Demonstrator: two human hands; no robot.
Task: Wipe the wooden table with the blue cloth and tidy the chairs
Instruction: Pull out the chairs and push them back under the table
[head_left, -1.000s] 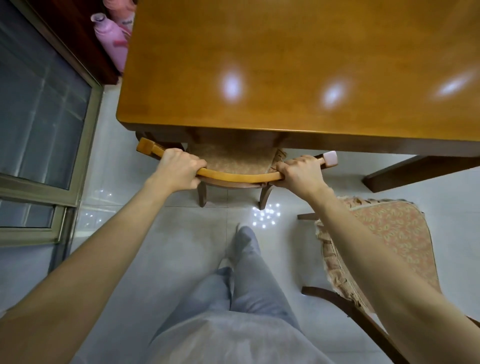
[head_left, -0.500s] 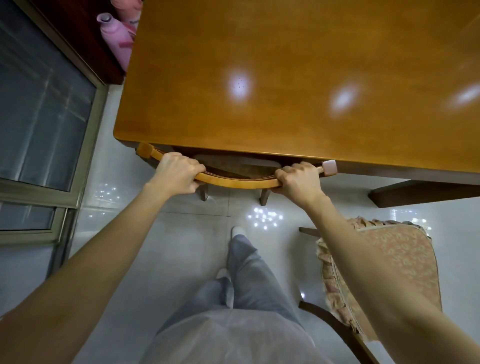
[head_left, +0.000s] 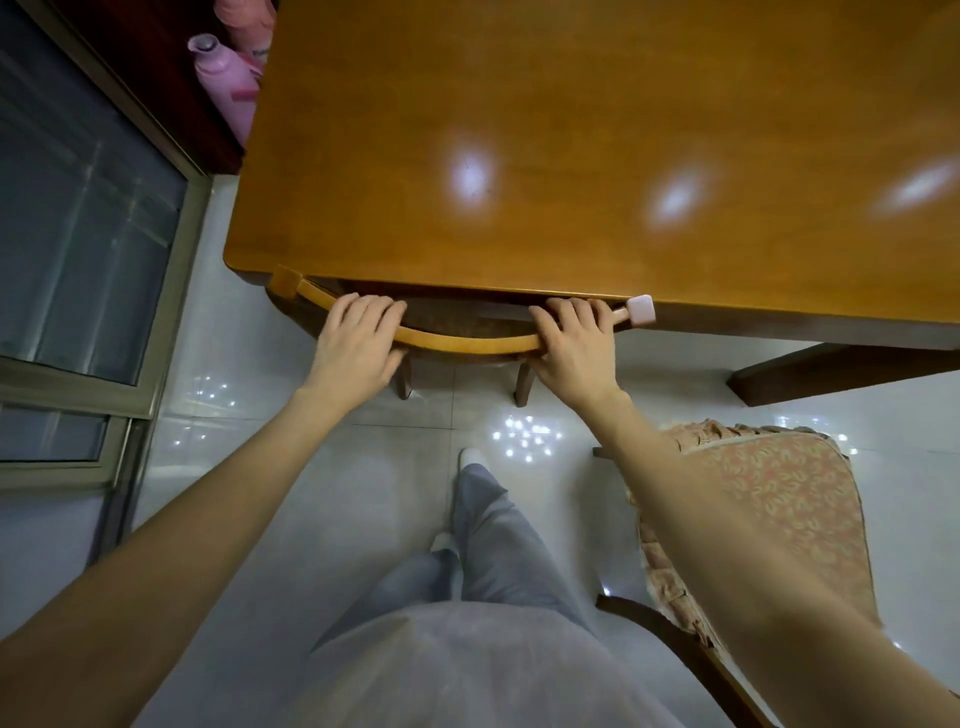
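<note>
Chair with the patterned cushion (head_left: 769, 519) at near right, standing out on the tiled floor, well apart from the table edge and angled to it; not yet tidied, by the look of it. Between the two forearms, grey trouser legs (head_left: 493, 545), one foot set forward.

Farther on, the second chair (head_left: 467, 343), seen as a curved top rail and two back legs, tucked far in, rail ends at or just beside the near edge of the wooden table (head_left: 571, 156), seat mostly hidden beneath. Left hand (head_left: 358, 345) on the rail left of centre, fingers laid almost straight across it and close together, thumb against the rail's near side. Right hand (head_left: 574, 345) right of centre, just short of the pink cap (head_left: 640, 310) on the rail's right end, fingers likewise laid over the top, slightly apart, thumb along the near edge. Resting and pressing rather than clasping, in both cases.

Probably the close of the push-in. To finish it well: press evenly through both palms to send the chair in square; stop short of knocking the rail on the table edge; keep fingertips out of the narrow gap there; then lift off and turn to the one at near right.

Tabletop glossy, three light reflections on it; blue cloth nowhere in view. Past the far left corner, a pink bottle (head_left: 228, 78); at left, a window (head_left: 78, 234).
</note>
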